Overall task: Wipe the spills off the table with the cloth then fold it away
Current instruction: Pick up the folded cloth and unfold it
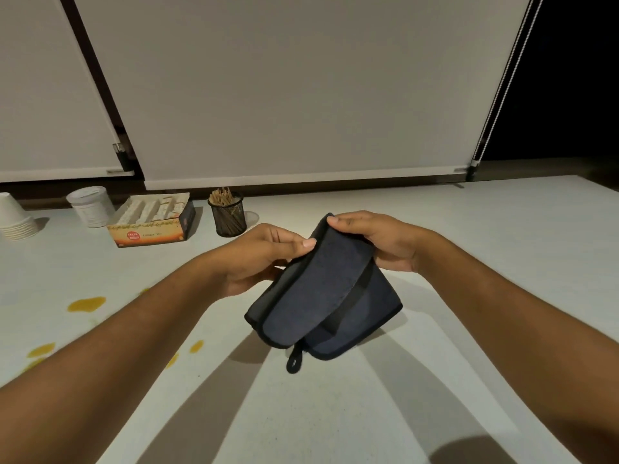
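A dark blue cloth [321,296] with black edging and a small hanging loop at its lower corner is held above the white table [469,236], partly folded over itself. My left hand [261,256] pinches its upper left edge between thumb and fingers. My right hand [378,241] grips the top corner from the right. Several yellow-orange spills lie on the table at the left, the largest puddle [86,303] beyond my left forearm, with smaller drops [196,345] nearer to me.
Along the table's back left stand a stack of white paper cups [15,219], a white tub [91,205], an open box of tea sachets [152,221] and a black mesh holder of wooden sticks [229,216]. Lowered window blinds [301,95] hang behind the table.
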